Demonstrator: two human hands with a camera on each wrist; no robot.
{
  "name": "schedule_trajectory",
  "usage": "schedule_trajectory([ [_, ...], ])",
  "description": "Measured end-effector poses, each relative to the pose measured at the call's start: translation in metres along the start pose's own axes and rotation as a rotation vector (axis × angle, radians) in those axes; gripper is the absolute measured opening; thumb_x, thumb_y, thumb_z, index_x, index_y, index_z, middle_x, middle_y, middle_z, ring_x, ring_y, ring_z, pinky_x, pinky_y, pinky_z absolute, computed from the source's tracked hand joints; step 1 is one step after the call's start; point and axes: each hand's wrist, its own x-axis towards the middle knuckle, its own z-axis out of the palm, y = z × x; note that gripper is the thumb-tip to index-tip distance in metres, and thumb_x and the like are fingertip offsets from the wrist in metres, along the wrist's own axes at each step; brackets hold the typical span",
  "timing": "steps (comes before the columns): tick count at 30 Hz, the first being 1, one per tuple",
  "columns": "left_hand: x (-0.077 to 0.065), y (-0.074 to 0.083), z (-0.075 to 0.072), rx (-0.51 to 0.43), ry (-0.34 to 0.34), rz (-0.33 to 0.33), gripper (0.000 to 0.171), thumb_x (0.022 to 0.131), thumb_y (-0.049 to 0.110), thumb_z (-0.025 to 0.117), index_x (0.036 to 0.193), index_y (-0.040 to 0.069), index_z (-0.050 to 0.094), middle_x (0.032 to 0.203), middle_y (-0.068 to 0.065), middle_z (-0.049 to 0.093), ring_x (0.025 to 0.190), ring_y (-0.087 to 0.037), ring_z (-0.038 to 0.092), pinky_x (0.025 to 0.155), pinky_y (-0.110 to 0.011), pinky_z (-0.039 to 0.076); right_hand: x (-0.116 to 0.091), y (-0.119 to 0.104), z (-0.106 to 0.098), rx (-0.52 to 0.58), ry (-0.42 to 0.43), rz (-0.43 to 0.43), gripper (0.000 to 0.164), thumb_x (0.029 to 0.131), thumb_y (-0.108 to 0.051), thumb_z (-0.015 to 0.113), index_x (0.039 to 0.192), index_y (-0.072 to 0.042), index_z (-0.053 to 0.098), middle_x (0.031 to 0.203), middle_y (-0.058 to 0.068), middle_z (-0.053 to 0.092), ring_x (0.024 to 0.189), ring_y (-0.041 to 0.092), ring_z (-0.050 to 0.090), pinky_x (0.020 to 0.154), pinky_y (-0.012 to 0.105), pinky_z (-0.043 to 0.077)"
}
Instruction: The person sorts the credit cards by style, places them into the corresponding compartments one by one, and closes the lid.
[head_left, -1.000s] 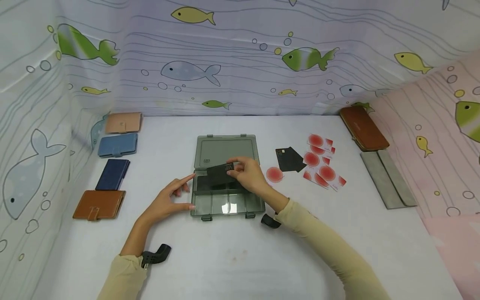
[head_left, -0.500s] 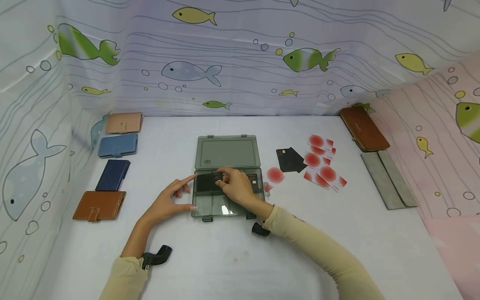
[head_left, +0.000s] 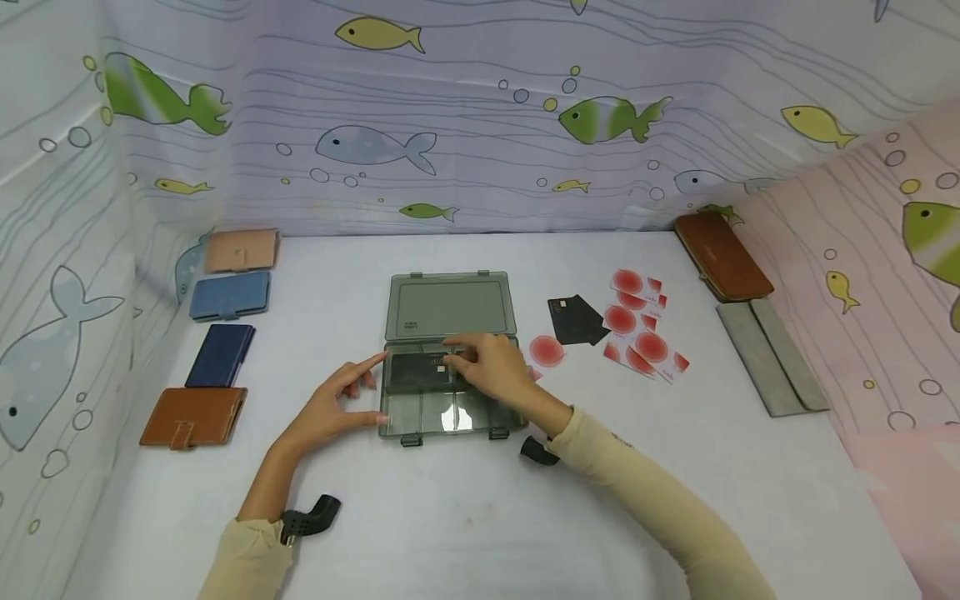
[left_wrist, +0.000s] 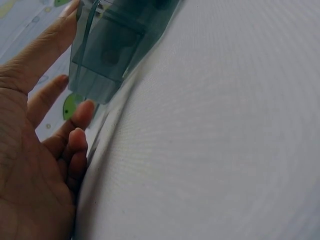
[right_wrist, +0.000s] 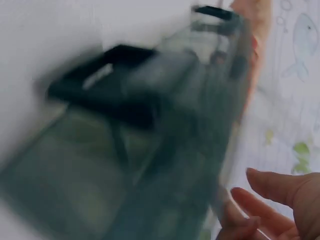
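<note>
A translucent grey-green compartment box (head_left: 450,310) stands with its lid laid back. My left hand (head_left: 330,404) touches its left side, index finger near the back corner and thumb near the front. In the left wrist view the fingers stretch along the box wall (left_wrist: 107,55). A black VIP card (head_left: 412,372) lies in the back row, at the left. Over that row hovers my right hand (head_left: 495,368), thumb and index finger beside the card's right end. The right wrist view shows thumb and fingers apart, with nothing visible between them. This hand hides the row's right part.
Right of the box lie black cards (head_left: 576,321), a round red-printed card (head_left: 547,352) and several overlapping red-and-white cards (head_left: 651,347). Wallets line the left side, among them a brown one (head_left: 193,417) and a navy one (head_left: 220,356). A brown purse (head_left: 723,257) and a grey case (head_left: 772,358) lie far right.
My right hand has carried the black card left and down into the back row, released it and moved slightly right. My left hand has stayed at the box's left side.
</note>
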Motion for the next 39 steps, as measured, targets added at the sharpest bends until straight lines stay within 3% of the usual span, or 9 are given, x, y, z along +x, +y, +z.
schedule_trajectory([
  [5, -0.001, 0.0, 0.001, 0.012, 0.007, 0.013, 0.089, 0.075, 0.019, 0.087, 0.152, 0.022, 0.043, 0.104, -0.005, 0.05, 0.082, -0.017, 0.033, 0.074, -0.031, 0.03, -0.002, 0.024, -0.031, 0.009, 0.225, 0.039, 0.027, 0.09, -0.023, 0.074, 0.113, -0.008, 0.075, 0.078, 0.006, 0.073, 0.052, 0.01, 0.048, 0.045, 0.022, 0.029],
  [9, -0.001, 0.001, 0.0, 0.019, 0.01, 0.015, 0.089, 0.075, 0.019, 0.087, 0.152, 0.021, 0.043, 0.104, -0.005, 0.049, 0.082, -0.017, 0.033, 0.074, -0.031, 0.03, -0.004, 0.063, -0.057, -0.036, 0.346, 0.168, 0.033, 0.087, -0.026, 0.077, 0.114, -0.007, 0.074, 0.084, 0.01, 0.073, 0.065, 0.021, 0.057, 0.052, 0.025, 0.034],
  [14, 0.0, 0.002, 0.0, 0.014, 0.003, 0.009, 0.089, 0.076, 0.02, 0.087, 0.152, 0.021, 0.042, 0.104, -0.004, 0.049, 0.082, -0.017, 0.033, 0.074, -0.031, 0.03, -0.013, 0.107, -0.075, -0.068, 0.309, 0.367, 0.043, 0.087, -0.03, 0.076, 0.121, -0.004, 0.068, 0.09, 0.013, 0.068, 0.079, 0.026, 0.06, 0.063, 0.03, 0.04],
  [19, 0.001, 0.004, 0.0, 0.013, -0.006, 0.012, 0.089, 0.076, 0.019, 0.087, 0.153, 0.021, 0.042, 0.105, -0.005, 0.049, 0.083, -0.018, 0.033, 0.075, -0.032, 0.03, -0.024, 0.124, -0.081, -0.134, 0.278, 0.414, 0.052, 0.086, -0.032, 0.077, 0.124, 0.0, 0.063, 0.098, 0.018, 0.066, 0.084, 0.031, 0.059, 0.07, 0.039, 0.046],
  [28, 0.0, 0.004, 0.003, 0.03, 0.02, 0.014, 0.091, 0.073, 0.007, 0.087, 0.152, 0.012, 0.042, 0.105, -0.011, 0.049, 0.082, -0.023, 0.031, 0.074, -0.033, 0.029, -0.027, 0.125, -0.082, -0.224, 0.213, 0.512, 0.068, 0.081, -0.045, 0.08, 0.119, 0.006, 0.056, 0.112, 0.024, 0.059, 0.093, 0.035, 0.056, 0.079, 0.047, 0.047],
  [39, -0.004, 0.039, -0.002, 0.017, 0.004, 0.013, 0.084, 0.077, 0.005, 0.084, 0.15, 0.004, 0.043, 0.105, -0.016, 0.05, 0.082, -0.026, 0.032, 0.074, -0.034, 0.03, -0.02, 0.119, -0.075, -0.157, 0.191, 0.624, 0.067, 0.081, -0.044, 0.079, 0.119, 0.006, 0.056, 0.124, 0.023, 0.049, 0.097, 0.035, 0.055, 0.079, 0.048, 0.048],
])
